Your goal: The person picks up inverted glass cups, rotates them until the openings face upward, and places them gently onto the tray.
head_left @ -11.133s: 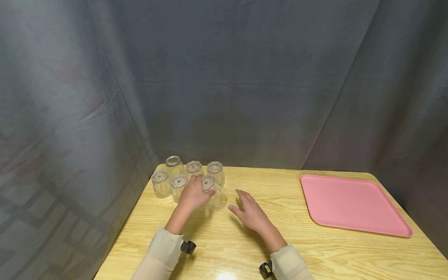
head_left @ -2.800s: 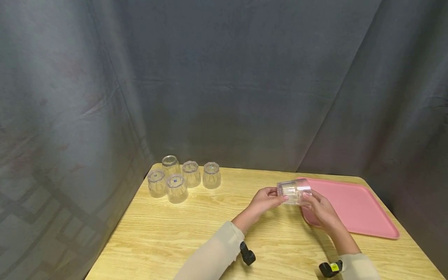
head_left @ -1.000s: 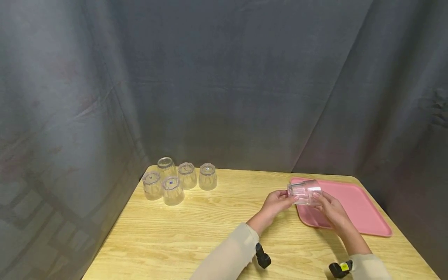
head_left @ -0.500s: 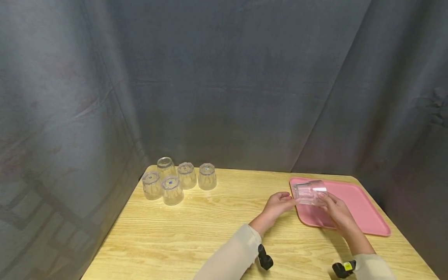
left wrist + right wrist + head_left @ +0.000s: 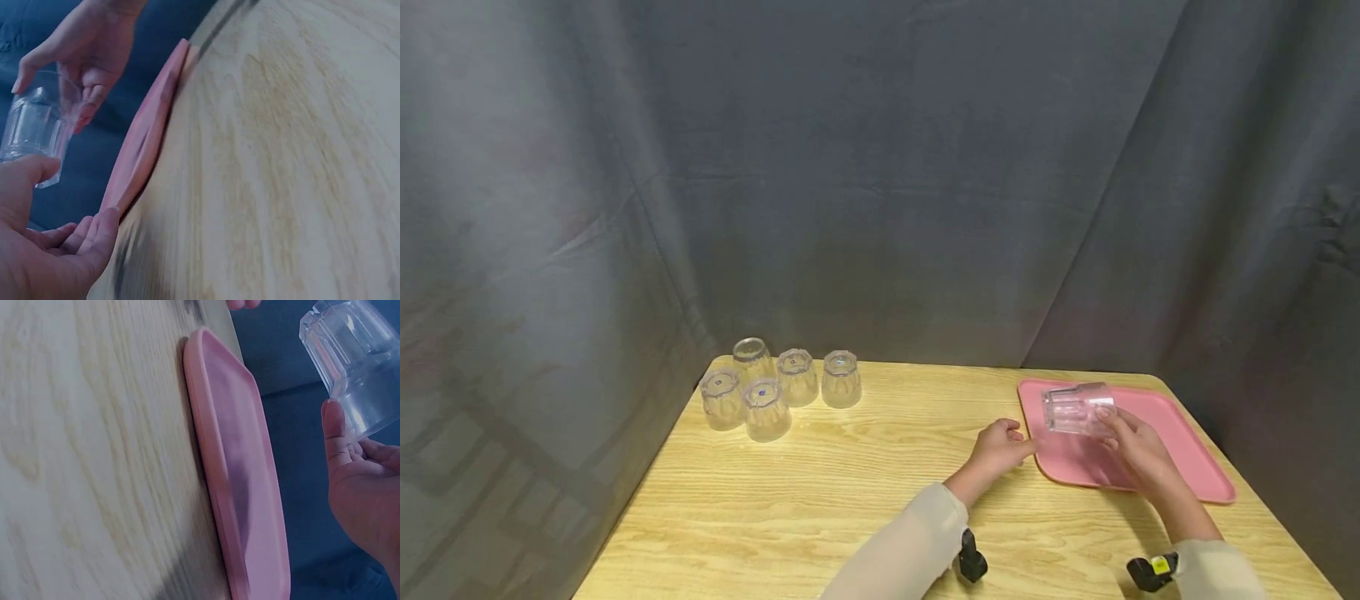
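A clear faceted drinking glass (image 5: 1067,410) is held sideways above the pink tray (image 5: 1183,450), its ribbed base pointing left. My right hand (image 5: 1142,454) pinches it near the rim, with the thumb on the near side. The right wrist view shows the glass (image 5: 359,359) raised off the tray, thumb against its wall. My left hand (image 5: 996,452) is apart from the glass, beside the tray's left edge, its fingers loosely bent and holding nothing. In the left wrist view the glass (image 5: 34,128) appears beyond the left thumb.
Several upside-down glasses (image 5: 767,412) stand grouped at the table's back left corner, some with small marks on their bases. The wooden table (image 5: 790,517) spans between them and the tray. Grey curtains (image 5: 880,183) hang behind and at the sides.
Two glasses have left the group since the earliest frame, one now in my right hand. Both hands held this glass a second ago; the left has let go and the right has carried it rightward.
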`<control>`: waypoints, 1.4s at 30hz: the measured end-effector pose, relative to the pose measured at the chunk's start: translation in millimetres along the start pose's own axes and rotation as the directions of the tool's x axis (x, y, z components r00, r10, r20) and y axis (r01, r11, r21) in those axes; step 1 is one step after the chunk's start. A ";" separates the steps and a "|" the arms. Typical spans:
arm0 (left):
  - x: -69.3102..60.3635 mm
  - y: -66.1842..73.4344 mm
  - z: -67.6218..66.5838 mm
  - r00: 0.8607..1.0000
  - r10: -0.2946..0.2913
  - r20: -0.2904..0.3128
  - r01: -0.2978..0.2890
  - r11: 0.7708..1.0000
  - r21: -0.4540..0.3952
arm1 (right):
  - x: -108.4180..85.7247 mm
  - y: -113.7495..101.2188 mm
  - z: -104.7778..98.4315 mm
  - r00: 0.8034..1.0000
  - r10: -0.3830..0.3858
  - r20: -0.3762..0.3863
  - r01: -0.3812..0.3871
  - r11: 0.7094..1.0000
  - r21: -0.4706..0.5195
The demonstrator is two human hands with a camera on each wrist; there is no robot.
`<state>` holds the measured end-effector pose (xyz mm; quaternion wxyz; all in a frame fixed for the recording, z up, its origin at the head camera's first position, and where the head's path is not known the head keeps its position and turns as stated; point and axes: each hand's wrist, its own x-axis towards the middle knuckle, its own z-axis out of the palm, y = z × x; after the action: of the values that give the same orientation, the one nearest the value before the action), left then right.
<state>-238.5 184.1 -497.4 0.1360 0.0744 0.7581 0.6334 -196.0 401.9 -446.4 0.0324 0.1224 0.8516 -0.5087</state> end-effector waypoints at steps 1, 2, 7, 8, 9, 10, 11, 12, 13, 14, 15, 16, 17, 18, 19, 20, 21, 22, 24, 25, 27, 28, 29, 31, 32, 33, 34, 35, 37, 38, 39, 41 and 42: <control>0.2 -0.3 1.1 1.000 0.001 0.000 -0.001 0.999 0.038 | 0.4 -0.3 -1.7 1.000 -0.005 -0.003 0.005 1.000 -0.007; 0.4 -0.4 2.4 1.000 0.003 0.001 -0.003 0.997 0.079 | 0.8 -0.9 -3.0 1.000 -0.002 -0.005 0.002 1.000 -0.006; -0.8 0.6 11.2 0.999 0.040 -0.008 -0.037 0.961 0.274 | 3.5 -2.4 -11.0 1.000 0.003 -0.016 -0.004 0.999 -0.042; -0.6 0.5 13.3 0.998 0.055 -0.010 -0.050 0.953 0.299 | 4.0 -2.5 -12.6 1.000 0.003 -0.014 -0.004 0.999 -0.048; -0.8 0.6 15.1 0.997 0.070 -0.011 -0.063 0.947 0.314 | 4.6 -2.0 -14.5 1.000 -0.007 -0.014 0.007 0.999 -0.054; -0.6 0.2 17.0 0.996 0.086 -0.011 -0.077 0.942 0.328 | 5.3 -1.3 -16.0 1.000 -0.020 -0.015 0.019 0.999 -0.050; 0.1 -0.2 18.9 0.995 0.102 -0.013 -0.092 0.934 0.344 | 5.8 -0.6 -17.5 0.999 -0.026 -0.018 0.025 0.998 -0.058; 0.8 -0.6 20.5 0.993 0.114 -0.014 -0.102 0.929 0.355 | 6.0 0.0 -18.9 0.999 -0.033 -0.020 0.032 0.997 -0.064; 1.2 -0.6 21.9 0.993 0.119 -0.015 -0.105 0.925 0.365 | 6.2 0.5 -20.5 0.999 -0.041 -0.022 0.039 0.997 -0.071; 1.8 -0.6 23.3 0.993 0.121 -0.016 -0.107 0.922 0.371 | 6.5 1.1 -22.0 0.999 -0.043 -0.025 0.042 0.997 -0.070; 2.2 -0.7 24.4 0.993 0.119 -0.018 -0.103 0.919 0.379 | 6.9 1.9 -23.7 0.998 -0.049 -0.030 0.047 0.996 -0.075; 3.3 -1.3 25.8 0.993 0.115 -0.022 -0.097 0.917 0.386 | 7.2 2.8 -25.3 0.998 -0.050 -0.033 0.047 0.995 -0.083; 4.3 -1.8 27.2 0.994 0.110 -0.024 -0.091 0.915 0.394 | 7.5 3.7 -27.1 0.998 -0.046 -0.035 0.043 0.995 -0.094; 4.9 -2.0 28.3 0.994 0.105 -0.025 -0.086 0.913 0.398 | 8.2 4.5 -28.7 0.998 -0.048 -0.034 0.045 0.995 -0.089; 5.8 -2.5 29.5 0.994 0.102 -0.026 -0.082 0.909 0.409 | 9.1 5.5 -30.3 0.998 -0.048 -0.035 0.045 0.995 -0.089; 6.8 -3.1 30.5 0.994 0.106 -0.031 -0.084 0.902 0.423 | 10.1 6.3 -31.7 0.998 -0.048 -0.038 0.045 0.995 -0.090; 7.7 -3.5 31.4 0.994 0.106 -0.032 -0.082 0.896 0.437 | 11.0 6.8 -33.1 0.998 -0.051 -0.038 0.047 0.995 -0.089; 8.7 -3.9 32.4 0.994 0.107 -0.031 -0.082 0.891 0.448 | 11.8 6.9 -34.5 0.998 -0.051 -0.040 0.047 0.995 -0.091; 9.7 -4.1 33.5 0.993 0.113 -0.031 -0.085 0.877 0.474 | 13.4 6.8 -37.1 0.998 -0.049 -0.039 0.045 0.994 -0.100; 10.1 -4.0 33.9 0.993 0.111 -0.031 -0.082 0.870 0.487 | 13.9 6.6 -38.3 0.998 -0.053 -0.037 0.049 0.993 -0.106; 10.4 -2.8 34.5 0.994 0.103 -0.029 -0.075 0.863 0.500 | 14.8 6.1 -40.9 0.998 -0.049 -0.036 0.044 0.991 -0.124; 10.3 -2.4 34.4 0.995 0.098 -0.030 -0.070 0.859 0.507 | 15.3 6.2 -42.0 0.998 -0.045 -0.036 0.040 0.990 -0.132; 9.8 -1.3 34.1 0.995 0.095 -0.032 -0.065 0.854 0.516 | 15.8 6.5 -43.1 0.999 -0.040 -0.036 0.034 0.989 -0.141; 9.5 0.2 33.8 0.995 0.092 -0.033 -0.061 0.846 0.529 | 17.0 7.5 -45.6 0.998 -0.035 -0.042 0.028 0.988 -0.150; 9.5 0.8 34.0 0.995 0.091 -0.034 -0.059 0.841 0.537 | 17.6 8.1 -47.0 0.998 -0.025 -0.051 0.017 0.987 -0.158; 9.4 1.3 34.2 0.996 0.087 -0.035 -0.055 0.838 0.542 | 18.2 8.5 -48.3 0.998 -0.021 -0.058 0.012 0.987 -0.160; 9.3 1.7 34.2 0.996 0.084 -0.034 -0.052 0.836 0.546 | 18.7 9.0 -49.7 0.998 -0.016 -0.058 0.007 0.987 -0.158; 9.5 2.0 34.4 0.996 0.082 -0.034 -0.050 0.834 0.550 | 19.5 9.5 -51.1 0.998 -0.010 -0.063 0.000 0.987 -0.161; 10.0 1.8 35.2 0.997 0.074 -0.033 -0.043 0.829 0.557 | 20.5 9.9 -54.0 0.998 0.011 -0.068 -0.023 0.986 -0.167; 10.0 2.0 35.5 0.996 0.077 -0.033 -0.045 0.824 0.564 | 21.2 10.1 -55.5 0.997 0.019 -0.069 -0.031 0.985 -0.169; 10.0 2.2 35.5 0.996 0.077 -0.033 -0.045 0.820 0.571 | 21.5 10.1 -57.1 0.997 0.029 -0.069 -0.041 0.985 -0.169; 10.1 2.8 35.7 0.996 0.082 -0.033 -0.046 0.803 0.594 | 21.8 9.7 -59.9 0.996 0.050 -0.072 -0.062 0.982 -0.176; 10.1 3.1 35.9 0.996 0.086 -0.032 -0.049 0.794 0.606 | 21.8 9.7 -61.2 0.996 0.057 -0.073 -0.069 0.982 -0.176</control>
<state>-237.5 221.3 -501.2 0.0605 0.1224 0.9210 0.3648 -210.4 463.6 -429.3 0.0306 0.1628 0.8901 -0.4246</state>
